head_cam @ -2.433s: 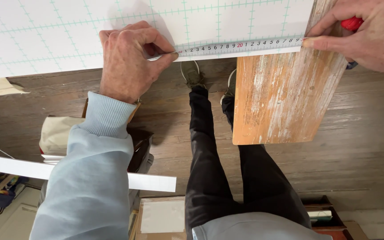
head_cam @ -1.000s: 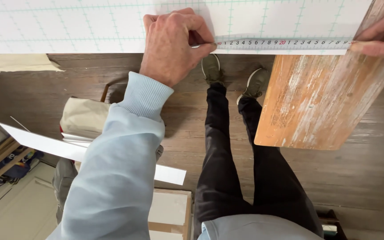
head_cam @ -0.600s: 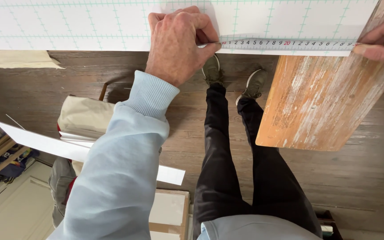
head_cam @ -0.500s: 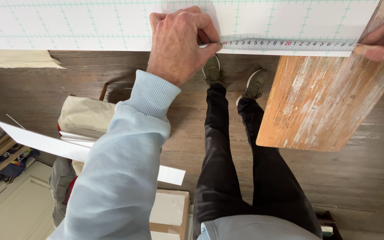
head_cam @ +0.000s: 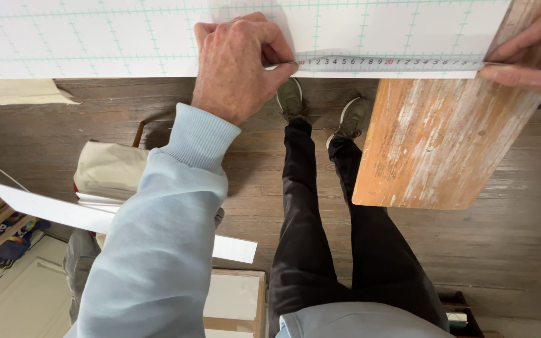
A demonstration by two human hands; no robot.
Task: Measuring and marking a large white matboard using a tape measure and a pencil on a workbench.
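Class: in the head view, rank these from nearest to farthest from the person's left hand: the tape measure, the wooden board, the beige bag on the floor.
From the left hand:
1. Tape measure: pinched at its fingertips, running right.
2. Beige bag: lower left, on the floor.
3. Wooden board: right, under the tape's far end.
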